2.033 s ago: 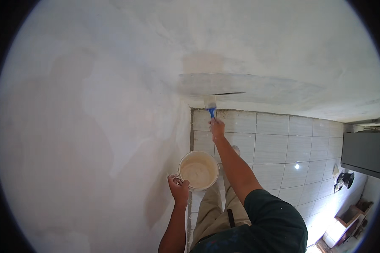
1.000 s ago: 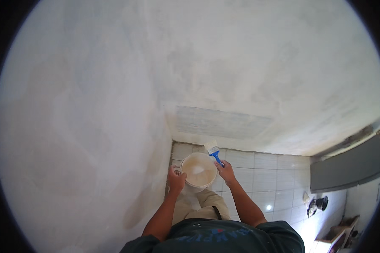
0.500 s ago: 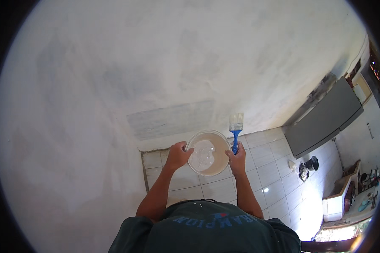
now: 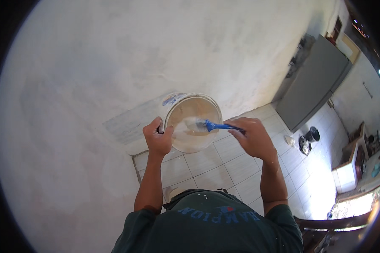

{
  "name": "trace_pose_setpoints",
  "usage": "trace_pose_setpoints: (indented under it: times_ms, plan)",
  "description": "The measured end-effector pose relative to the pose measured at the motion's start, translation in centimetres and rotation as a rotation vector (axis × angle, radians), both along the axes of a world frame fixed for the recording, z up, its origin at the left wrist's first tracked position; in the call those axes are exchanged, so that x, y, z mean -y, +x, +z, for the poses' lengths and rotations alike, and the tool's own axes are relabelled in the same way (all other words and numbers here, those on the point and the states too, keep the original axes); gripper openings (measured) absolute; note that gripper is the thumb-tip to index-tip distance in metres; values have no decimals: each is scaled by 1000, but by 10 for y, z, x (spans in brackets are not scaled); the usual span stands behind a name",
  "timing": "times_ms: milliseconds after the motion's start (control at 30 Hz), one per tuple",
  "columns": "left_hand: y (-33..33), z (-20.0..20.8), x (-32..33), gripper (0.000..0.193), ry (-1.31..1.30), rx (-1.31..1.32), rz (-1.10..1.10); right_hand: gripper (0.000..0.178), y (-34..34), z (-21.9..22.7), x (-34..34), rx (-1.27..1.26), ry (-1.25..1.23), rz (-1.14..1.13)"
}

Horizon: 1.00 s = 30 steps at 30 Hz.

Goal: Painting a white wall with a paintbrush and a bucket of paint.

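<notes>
A round bucket (image 4: 213,110) of white paint (image 4: 185,138) hangs above the floor, tilted toward me. My left hand (image 4: 158,137) grips its left rim, thumb over the edge and fingers around the outside. In my right hand (image 4: 252,134) is a paintbrush (image 4: 214,125), closed around its blue handle. The handle crosses the bucket's right rim, and the bristles are inside, blurred against the white paint. Whether the bristles are dipped or just above the surface I cannot tell.
A whitish, patchy wall (image 4: 131,55) rises in front and to the left, close to the bucket. Pale tiles (image 4: 240,166) cover the floor. At the right are a grey refrigerator (image 4: 314,82), a black bucket (image 4: 312,134) with a dark bag beside it, and a tiled counter (image 4: 345,179).
My right hand has let go of the bucket's rim and swung the brush from upright down into the bucket. The bucket has risen slightly leftward and tilted, still in my left hand.
</notes>
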State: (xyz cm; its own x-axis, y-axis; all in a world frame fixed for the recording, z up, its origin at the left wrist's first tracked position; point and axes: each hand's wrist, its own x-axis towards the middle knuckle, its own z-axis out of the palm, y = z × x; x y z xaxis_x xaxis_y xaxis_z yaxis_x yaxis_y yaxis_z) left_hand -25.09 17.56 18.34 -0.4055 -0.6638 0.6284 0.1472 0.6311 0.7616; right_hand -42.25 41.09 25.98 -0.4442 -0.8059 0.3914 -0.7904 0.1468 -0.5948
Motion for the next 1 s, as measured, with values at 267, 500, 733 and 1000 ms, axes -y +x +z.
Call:
trace_pose_setpoints:
  times_ms: [267, 500, 733, 1000]
  plan:
    - [-62, -3, -49, 27, -253, -51, -98, 20, -7, -35, -1, -608, 270, -283]
    - [-135, -24, -83, 29, -112, -9, -251, 12, -41, -109, 1, -710, 391, -406]
    - [-211, -79, -89, 32, 141, 240, -352, 19, -109, -144, 2, -170, 679, -178]
    - [-285, -139, -42, 33, 284, 429, -294, 23, -191, -171, -52, 364, 256, -408]
